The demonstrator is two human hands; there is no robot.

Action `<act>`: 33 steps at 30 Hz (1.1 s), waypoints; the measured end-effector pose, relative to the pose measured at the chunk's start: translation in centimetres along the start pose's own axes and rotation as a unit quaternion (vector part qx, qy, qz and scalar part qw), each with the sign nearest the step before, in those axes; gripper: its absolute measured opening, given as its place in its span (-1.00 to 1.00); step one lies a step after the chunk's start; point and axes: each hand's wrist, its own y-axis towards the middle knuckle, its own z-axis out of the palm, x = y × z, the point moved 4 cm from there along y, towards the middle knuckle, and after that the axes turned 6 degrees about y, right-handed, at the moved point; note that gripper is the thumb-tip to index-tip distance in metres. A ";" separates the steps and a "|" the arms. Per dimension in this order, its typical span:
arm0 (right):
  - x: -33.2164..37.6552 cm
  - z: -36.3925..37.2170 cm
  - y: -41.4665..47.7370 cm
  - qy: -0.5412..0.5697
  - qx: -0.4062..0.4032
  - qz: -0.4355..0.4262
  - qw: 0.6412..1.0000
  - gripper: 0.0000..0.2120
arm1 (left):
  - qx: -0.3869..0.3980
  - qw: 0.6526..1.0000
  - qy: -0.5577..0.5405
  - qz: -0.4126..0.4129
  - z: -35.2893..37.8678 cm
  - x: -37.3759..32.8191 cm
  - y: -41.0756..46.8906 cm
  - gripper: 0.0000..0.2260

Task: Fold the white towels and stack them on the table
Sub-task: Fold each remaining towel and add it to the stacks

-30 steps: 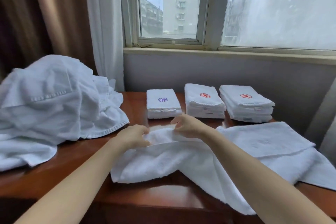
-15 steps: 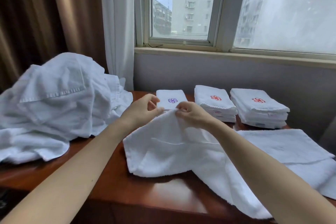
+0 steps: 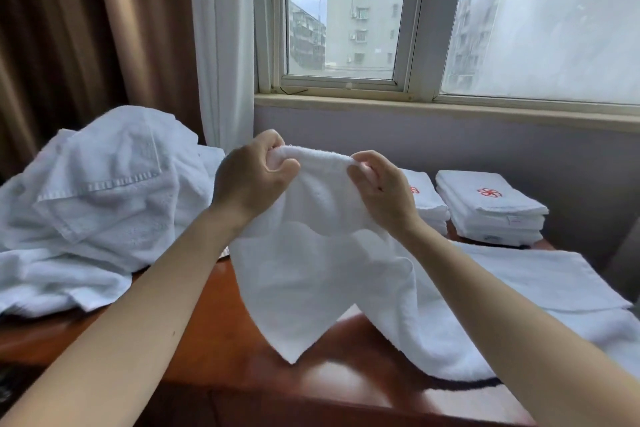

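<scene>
While both hands are raised above the table, the head camera shows the left hand and the right hand each gripping the top edge of one white towel. Their fingers are curled into the cloth. The hands are close together but not touching, with a short stretch of bunched towel between them. The towel hangs down from them over the middle of the table. One corner points at the wood near the table's front edge, and whether it touches cannot be told. The towel's right part trails onto the table's right side and runs toward the front edge there.

A loose heap of white towels covers the table's left end. A flat towel lies spread on the right side of the table, partly under the held one. At the table's back edge stands a folded stack with a red mark on top. Just to its left is a second stack, half hidden behind the right hand.

Behind the table, a window shows grey buildings. A white curtain and a brown curtain hang beyond the table's left end.
</scene>
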 end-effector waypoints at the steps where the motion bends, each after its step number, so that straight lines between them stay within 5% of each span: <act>1: 0.2 0.1 0.1 -0.002 -0.008 -0.006 1.000 -0.88 | -0.022 0.999 0.026 0.007 -0.5 -0.3 0.6 -0.86; 4: -0.3 1.3 0.2 -0.062 0.052 0.006 0.997 -0.79 | -0.013 0.990 0.141 0.009 0.0 0.6 2.1 -0.79; 8: -2.8 2.2 -1.2 -0.121 0.165 0.091 0.975 -0.64 | 0.097 0.945 0.311 0.018 3.2 2.6 0.6 -0.52; 13: -4.5 1.3 -4.3 -0.130 0.232 0.139 0.954 -0.70 | 0.291 0.954 0.078 0.010 7.8 1.3 -6.8 -0.70; 17: -5.3 -0.3 -6.9 -0.143 0.234 0.171 0.946 -0.72 | 0.441 0.896 -0.037 -0.034 9.2 -0.4 -11.5 -0.43; 19: -5.4 -1.2 -8.2 -0.160 0.240 0.181 0.940 -0.71 | 0.450 0.892 0.035 0.021 9.5 -1.0 -12.9 -0.42; 21: -5.2 -2.0 -9.5 -0.182 0.237 0.181 0.937 -0.69 | 0.405 0.907 0.090 0.075 9.6 -1.6 -13.5 -0.67; 25: -4.8 -3.3 -12.2 -0.236 0.241 0.189 0.922 -0.67 | 0.357 0.929 0.086 0.048 8.4 -1.3 -13.1 -0.86; 29: -4.3 -3.4 -14.2 -0.251 0.310 0.210 0.893 -0.68 | 0.497 0.835 0.233 0.037 6.9 -0.2 -12.7 -0.83; 31: -3.8 -3.7 -14.6 -0.228 0.305 0.216 0.899 -0.66 | 0.580 0.786 0.211 -0.033 6.0 -0.2 -12.0 -0.79; 33: -3.4 -4.7 -14.7 -0.210 0.274 0.223 0.911 -0.66 | 0.598 0.775 0.192 -0.066 5.9 -1.2 -11.0 -0.62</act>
